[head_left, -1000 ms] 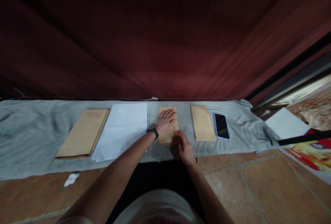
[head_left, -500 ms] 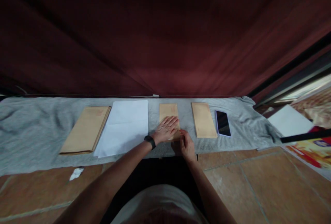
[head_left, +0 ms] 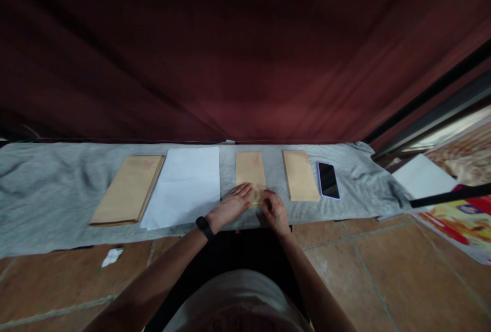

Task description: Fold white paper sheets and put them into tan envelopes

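Note:
A brown paper envelope [head_left: 249,166] lies flat on the grey cloth in front of me, with faint red print near its upper right corner. My left hand [head_left: 233,203], wearing a black wristband, is stretched out with its fingers over the envelope's lower left part. At the lower right corner, my right hand [head_left: 275,212] has its fingers curled in at the envelope's edge. To the left are white paper sheets [head_left: 187,178] and a stack of larger brown envelopes [head_left: 128,189]. Another pile of small brown envelopes [head_left: 301,176] lies to the right.
A phone [head_left: 329,181] with a pale purple edge lies right of the small envelopes. The grey cloth [head_left: 49,189] runs along a dark red curtain [head_left: 238,66]. A white scrap [head_left: 112,257] is on the tiled floor. A colourful printed package [head_left: 464,222] stands at far right.
My left hand has slid down and left toward the envelope's lower edge, uncovering its middle. My right hand has shifted slightly at the lower right corner, its fingers curled further in.

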The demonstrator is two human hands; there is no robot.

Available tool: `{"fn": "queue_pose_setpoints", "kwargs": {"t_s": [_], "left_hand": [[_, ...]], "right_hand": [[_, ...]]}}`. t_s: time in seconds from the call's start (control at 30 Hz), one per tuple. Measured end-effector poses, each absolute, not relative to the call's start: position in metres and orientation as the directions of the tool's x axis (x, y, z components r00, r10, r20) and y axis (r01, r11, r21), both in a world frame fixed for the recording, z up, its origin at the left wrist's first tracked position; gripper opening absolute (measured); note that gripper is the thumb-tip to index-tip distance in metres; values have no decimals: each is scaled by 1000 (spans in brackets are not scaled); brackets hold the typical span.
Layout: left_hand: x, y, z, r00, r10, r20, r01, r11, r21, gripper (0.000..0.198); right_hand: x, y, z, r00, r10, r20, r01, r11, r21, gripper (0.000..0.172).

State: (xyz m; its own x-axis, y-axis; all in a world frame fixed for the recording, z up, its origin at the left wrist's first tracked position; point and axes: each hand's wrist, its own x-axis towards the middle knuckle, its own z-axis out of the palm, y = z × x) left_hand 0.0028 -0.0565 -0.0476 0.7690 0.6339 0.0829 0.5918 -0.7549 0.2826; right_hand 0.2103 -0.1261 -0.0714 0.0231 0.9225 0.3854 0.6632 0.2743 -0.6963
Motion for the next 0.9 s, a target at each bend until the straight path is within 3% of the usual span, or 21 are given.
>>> {"fn": "queue_pose_setpoints", "kwargs": {"t_s": [0.37, 0.6, 0.9], "left_hand": [[0, -63, -31, 799, 601, 19, 595, -794, 122, 42], [-1, -66, -33, 807, 590, 42, 584, -806, 95, 45], [-6, -68, -27, 806, 587, 81, 572, -806, 149, 39]], "right_hand": [[213, -124, -74, -39, 919, 391, 667, 315, -675, 31], [212, -123, -76, -45, 916, 398, 682, 319, -658, 29], [208, -125, -71, -82, 909, 408, 712, 340, -614, 30]]}}
